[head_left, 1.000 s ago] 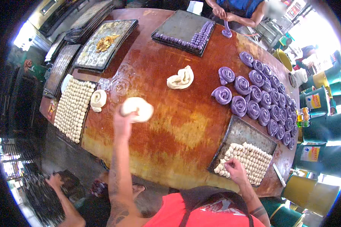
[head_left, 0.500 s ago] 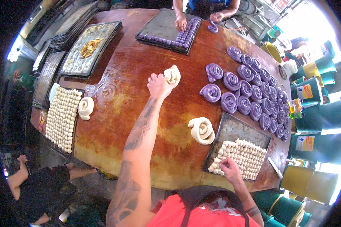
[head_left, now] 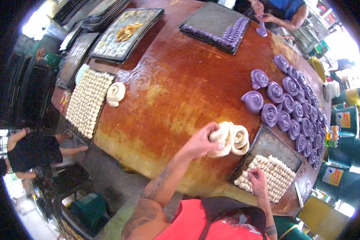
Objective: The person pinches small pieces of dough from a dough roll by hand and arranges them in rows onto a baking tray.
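Observation:
My left hand [head_left: 204, 142] is wrapped round a thick coil of white dough [head_left: 222, 140]. That coil stands against a second white dough coil [head_left: 241, 139] lying on the brown table [head_left: 176, 92]. Over the near right, my right hand [head_left: 258, 179] has its fingertips drawn together at the left part of a dark baking tray [head_left: 274, 145]. Rows of small white dough balls [head_left: 277, 176] fill the tray's near part. Whatever is between the right fingertips, if anything, is too small to make out.
Many purple dough coils [head_left: 275, 92] lie at the right. A co-worker's hands [head_left: 264, 16] hold a purple dough strand beyond a tray of purple balls [head_left: 232, 36]. At the left are a full tray of white balls [head_left: 90, 104] and another white coil [head_left: 115, 94]. A white-handled scraper [head_left: 299, 194] lies near the right edge.
My left hand has brought its dough coil from mid-table nearer to me, against the other coil. My right hand stays at the tray. The co-worker's hand left the purple balls for the strand.

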Demonstrator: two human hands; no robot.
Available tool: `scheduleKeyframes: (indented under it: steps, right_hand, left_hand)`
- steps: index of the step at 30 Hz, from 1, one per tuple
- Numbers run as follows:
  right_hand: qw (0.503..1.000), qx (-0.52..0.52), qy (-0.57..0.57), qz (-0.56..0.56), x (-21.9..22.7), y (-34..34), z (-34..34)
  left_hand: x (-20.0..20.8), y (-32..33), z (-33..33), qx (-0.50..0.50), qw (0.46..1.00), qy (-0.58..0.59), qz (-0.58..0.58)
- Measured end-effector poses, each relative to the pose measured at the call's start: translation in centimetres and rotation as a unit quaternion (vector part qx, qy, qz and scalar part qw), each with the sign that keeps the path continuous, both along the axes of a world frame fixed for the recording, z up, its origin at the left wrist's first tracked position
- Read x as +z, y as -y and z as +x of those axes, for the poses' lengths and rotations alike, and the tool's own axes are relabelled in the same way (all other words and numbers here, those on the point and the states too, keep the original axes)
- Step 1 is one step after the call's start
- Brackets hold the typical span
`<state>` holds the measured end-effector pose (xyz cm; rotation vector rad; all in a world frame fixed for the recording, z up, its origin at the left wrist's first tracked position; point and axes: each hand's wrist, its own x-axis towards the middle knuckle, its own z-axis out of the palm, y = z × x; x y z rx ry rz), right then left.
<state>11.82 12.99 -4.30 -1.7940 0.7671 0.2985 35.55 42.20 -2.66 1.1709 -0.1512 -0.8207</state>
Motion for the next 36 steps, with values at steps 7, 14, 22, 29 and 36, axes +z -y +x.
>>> scheduleKeyframes:
  steps: [7, 14, 22, 29, 36]
  right_hand:
    - [0.998, 0.053, -0.022, -0.038, -1.0, -0.5, -0.5]
    - [0.997, 0.048, -0.023, -0.053, 1.4, 0.0, 0.2]
    - [0.999, 0.009, -0.019, -0.049, 1.4, -0.2, -1.3]
    - [0.998, -0.002, -0.037, -0.044, 2.1, 1.0, -1.5]
    - [0.992, 0.052, -0.08, 0.08, 2.3, -0.1, 3.6]
  left_hand:
    - [-3.5, -12.8, 6.1, 0.31, 0.855, 0.213, 0.357]
    - [-11.0, -40.8, 20.4, 0.385, 0.588, -0.016, 0.711]
    - [-16.1, -41.8, 25.4, 0.439, 0.767, -0.017, 0.467]
    - [-10.0, -25.4, 21.0, 0.452, 0.832, 0.027, 0.32]
    - [0.9, -3.2, 5.1, 0.18, 0.982, 0.047, -0.044]
